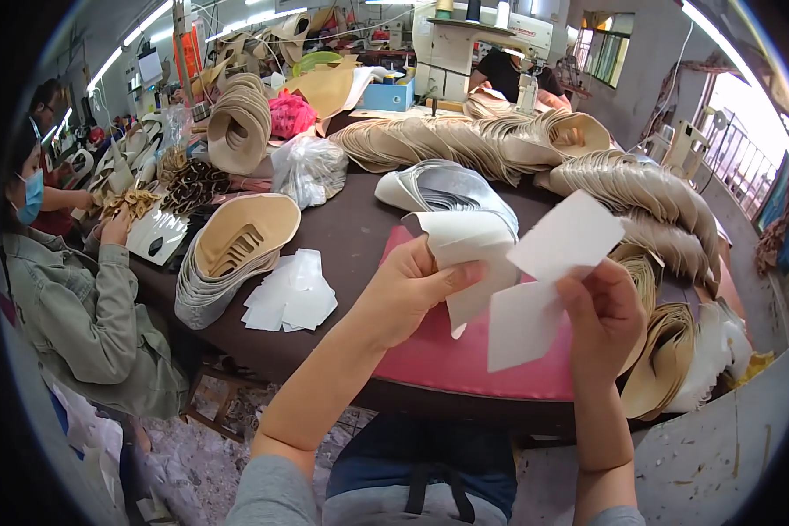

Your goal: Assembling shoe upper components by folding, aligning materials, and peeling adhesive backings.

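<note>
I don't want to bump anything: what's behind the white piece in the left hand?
Behind the white piece in the left hand, the upper part of a grey-white stack shows, with the dark table beyond. The stack's lower front is covered, as is anything small there.

Patches (291, 294) on table (346, 215), left of mat (438, 355)

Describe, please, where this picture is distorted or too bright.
Head view: fisheye distortion bows the front edge of the dark brown table; head view: the barred window at right is washed out, and the long white tube lamp above glares; head view: the flat white sheets in the right hand show little detail.
</note>
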{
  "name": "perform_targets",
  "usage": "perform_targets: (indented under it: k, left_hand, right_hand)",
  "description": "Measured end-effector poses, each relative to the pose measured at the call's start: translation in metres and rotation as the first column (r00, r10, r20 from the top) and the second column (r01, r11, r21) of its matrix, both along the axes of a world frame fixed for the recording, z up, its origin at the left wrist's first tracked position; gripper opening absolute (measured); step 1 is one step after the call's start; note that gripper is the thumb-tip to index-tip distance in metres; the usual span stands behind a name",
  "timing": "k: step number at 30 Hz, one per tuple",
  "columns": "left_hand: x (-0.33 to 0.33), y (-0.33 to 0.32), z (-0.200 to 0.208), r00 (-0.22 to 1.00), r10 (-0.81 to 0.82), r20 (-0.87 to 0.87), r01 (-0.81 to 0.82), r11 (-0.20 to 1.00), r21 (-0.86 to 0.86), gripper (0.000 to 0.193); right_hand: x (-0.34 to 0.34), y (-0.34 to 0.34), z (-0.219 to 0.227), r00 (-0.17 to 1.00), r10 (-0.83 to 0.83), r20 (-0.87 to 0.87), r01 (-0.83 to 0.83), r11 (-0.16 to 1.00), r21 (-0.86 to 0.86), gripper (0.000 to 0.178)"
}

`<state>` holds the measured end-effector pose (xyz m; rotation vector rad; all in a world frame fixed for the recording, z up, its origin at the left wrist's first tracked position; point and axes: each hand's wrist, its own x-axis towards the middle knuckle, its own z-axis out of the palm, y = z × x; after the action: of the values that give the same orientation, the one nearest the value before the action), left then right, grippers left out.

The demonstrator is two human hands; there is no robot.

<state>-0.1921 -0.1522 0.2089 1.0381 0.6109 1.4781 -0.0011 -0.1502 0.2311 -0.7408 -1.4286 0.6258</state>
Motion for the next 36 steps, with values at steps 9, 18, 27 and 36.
perform_targets:
  k: [9,18,27,36]
  left_hand:
    - [-0.023,0.008,-0.015,0.959,-0.266,-0.094,0.269,0.963,0.028,0.033]
    - [-0.026,0.012,-0.025,0.955,-0.285,0.077,0.280,0.957,0.069,0.032]
    - [-0.011,0.002,-0.015,0.989,-0.008,-0.150,0.003,1.000,-0.029,0.025]
    - [-0.002,0.000,-0.011,0.932,-0.035,-0.361,0.033,0.999,-0.009,0.020]
  right_hand:
    - [-0.025,0.020,-0.010,0.976,-0.043,0.216,-0.008,0.973,0.230,0.025]
    - [-0.036,0.020,-0.012,0.976,-0.077,0.203,0.035,0.979,0.199,0.023]
    - [-0.035,0.028,-0.005,0.955,-0.119,0.270,-0.027,0.877,0.479,0.023]
    - [-0.014,0.049,0.073,0.531,0.191,0.826,-0.446,0.891,0.081,0.020]
